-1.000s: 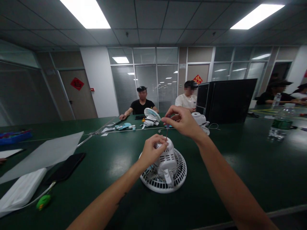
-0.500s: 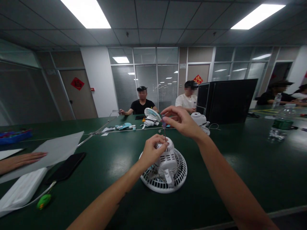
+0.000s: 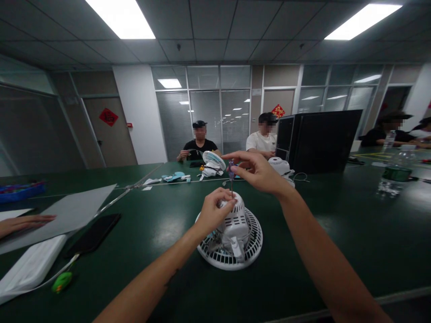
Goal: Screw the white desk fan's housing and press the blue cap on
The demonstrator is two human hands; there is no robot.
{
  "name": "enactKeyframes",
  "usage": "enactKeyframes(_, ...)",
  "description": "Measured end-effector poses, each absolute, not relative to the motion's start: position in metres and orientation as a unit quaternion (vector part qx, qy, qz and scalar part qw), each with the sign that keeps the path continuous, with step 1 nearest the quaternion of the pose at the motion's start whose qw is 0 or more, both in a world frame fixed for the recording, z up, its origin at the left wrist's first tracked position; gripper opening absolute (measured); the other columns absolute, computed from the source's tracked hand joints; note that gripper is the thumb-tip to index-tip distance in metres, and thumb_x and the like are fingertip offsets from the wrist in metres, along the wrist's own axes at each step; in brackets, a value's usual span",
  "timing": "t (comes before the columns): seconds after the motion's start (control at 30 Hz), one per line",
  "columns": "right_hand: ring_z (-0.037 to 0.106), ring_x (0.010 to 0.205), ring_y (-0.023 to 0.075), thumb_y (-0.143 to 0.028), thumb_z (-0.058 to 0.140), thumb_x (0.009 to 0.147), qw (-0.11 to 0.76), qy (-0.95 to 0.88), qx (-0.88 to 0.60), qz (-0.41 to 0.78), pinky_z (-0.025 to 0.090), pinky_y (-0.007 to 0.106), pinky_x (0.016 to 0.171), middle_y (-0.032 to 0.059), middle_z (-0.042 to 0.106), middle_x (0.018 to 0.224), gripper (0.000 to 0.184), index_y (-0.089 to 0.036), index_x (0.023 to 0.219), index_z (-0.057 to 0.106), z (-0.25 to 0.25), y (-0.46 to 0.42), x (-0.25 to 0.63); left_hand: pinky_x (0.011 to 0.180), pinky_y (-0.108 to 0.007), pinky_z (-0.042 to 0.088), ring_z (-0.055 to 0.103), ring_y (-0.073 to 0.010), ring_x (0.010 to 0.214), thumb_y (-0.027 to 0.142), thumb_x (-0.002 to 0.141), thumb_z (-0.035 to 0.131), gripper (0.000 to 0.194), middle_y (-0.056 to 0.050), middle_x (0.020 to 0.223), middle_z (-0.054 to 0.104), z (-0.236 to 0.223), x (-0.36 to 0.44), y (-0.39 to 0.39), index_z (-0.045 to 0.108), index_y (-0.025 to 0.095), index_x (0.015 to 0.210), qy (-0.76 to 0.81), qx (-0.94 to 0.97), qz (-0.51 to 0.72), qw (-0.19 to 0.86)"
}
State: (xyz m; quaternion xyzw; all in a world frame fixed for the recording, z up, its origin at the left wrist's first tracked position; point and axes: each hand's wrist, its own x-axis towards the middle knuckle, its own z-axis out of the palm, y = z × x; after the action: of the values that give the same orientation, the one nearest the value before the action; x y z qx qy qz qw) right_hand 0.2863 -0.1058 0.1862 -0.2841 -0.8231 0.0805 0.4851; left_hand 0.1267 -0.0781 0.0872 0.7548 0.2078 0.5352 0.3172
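Note:
A white fan (image 3: 237, 231) lies face down on the green table, its round slotted grille beneath and its motor housing on top. My left hand (image 3: 216, 207) closes its fingers on the top of the housing, the fingertips close around the tip end of a screwdriver. The screwdriver (image 3: 231, 174) stands upright on the housing, with a purplish handle and a thin shaft. My right hand (image 3: 257, 171) holds that handle with the thumb, the forefinger stretched out over its top. Where the tip meets the housing is hidden by my left fingers.
At left, another person's hand (image 3: 28, 223) rests on a pale sheet (image 3: 79, 208), near a black phone (image 3: 92, 231) and a white box-like object (image 3: 32, 260). More fans (image 3: 213, 165) stand further back. A large black case (image 3: 325, 141) and a water bottle (image 3: 399, 166) are at right.
My right fingers have shifted on the handle, the forefinger now straighter; my left hand stays put. The person opposite has drawn a hand inward. The sheet and the hand at left have slid left.

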Motion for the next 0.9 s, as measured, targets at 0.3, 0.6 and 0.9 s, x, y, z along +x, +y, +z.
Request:
enactKeyframes(0.3, 0.066, 0.087, 0.0164, -0.025, 0.054, 0.088, 0.478, -0.825, -0.3, 0.039, 0.054, 0.03, 0.075, 0.0097, 0.07, 0.109, 0.026, -0.016, 0.108, 0.068, 0.1856, -0.1034, 0.2836, 0.089, -0.036, 0.048, 0.063, -0.0204, 0.09, 0.023, 0.078, 0.065, 0.017, -0.006, 0.084, 0.064, 0.0855, 0.1271, -0.0761, 0.06, 0.017, 0.062, 0.204, 0.756, 0.538, 0.313)
enactKeyframes(0.6, 0.061, 0.067, 0.0118, -0.029, 0.061, 0.086, 0.48, -0.809, -0.34, -0.005, 0.049, 0.026, 0.064, 0.0025, 0.065, 0.084, 0.02, -0.016, 0.101, 0.064, 0.1867, -0.1074, 0.2816, 0.09, -0.037, 0.047, 0.062, -0.0197, 0.088, 0.021, 0.078, 0.063, 0.016, -0.006, 0.086, 0.064, 0.0838, 0.1289, -0.0752, 0.061, 0.017, 0.063, 0.2, 0.757, 0.543, 0.303)
enactKeyframes(0.9, 0.063, 0.068, 0.0136, -0.027, 0.061, 0.085, 0.493, -0.803, -0.334, 0.012, 0.049, 0.025, 0.06, 0.0042, 0.068, 0.081, 0.023, -0.015, 0.104, 0.067, 0.189, -0.1105, 0.2831, 0.09, -0.037, 0.048, 0.062, -0.0198, 0.089, 0.019, 0.078, 0.065, 0.016, -0.006, 0.086, 0.064, 0.0841, 0.1284, -0.0755, 0.062, 0.017, 0.063, 0.206, 0.758, 0.537, 0.308)
